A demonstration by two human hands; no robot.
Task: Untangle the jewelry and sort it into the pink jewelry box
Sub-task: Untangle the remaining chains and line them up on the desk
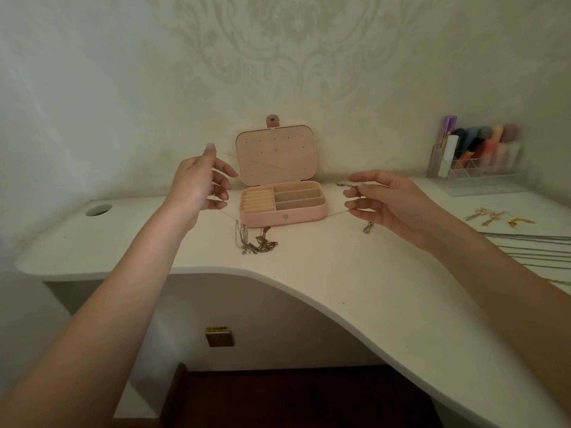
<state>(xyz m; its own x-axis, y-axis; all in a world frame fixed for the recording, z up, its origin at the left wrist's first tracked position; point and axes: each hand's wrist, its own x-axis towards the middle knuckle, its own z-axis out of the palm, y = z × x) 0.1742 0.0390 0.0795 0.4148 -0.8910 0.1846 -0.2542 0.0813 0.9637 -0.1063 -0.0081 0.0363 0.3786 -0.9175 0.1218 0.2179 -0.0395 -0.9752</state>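
Both hands are up over the white surface [324,273], w/ a thin chain [335,214] pulled out long between them. The left hand [193,188] pinches one end in its fingers [223,206]. The right hand [391,202] pinches the other end in its fingers [350,208], and a thicker bit of chain [367,227] hangs down under it. The chain runs just in front of the pink jewelry box [282,216], which sits open near the wall w/ its lid standing up. A small messy pile of jewelry [255,240] lies on the surface in front of the box, near its left corner. Far right: some gold earrings [491,215], long thin chains [531,247] & a clear organizer [477,157] w/ makeup in it
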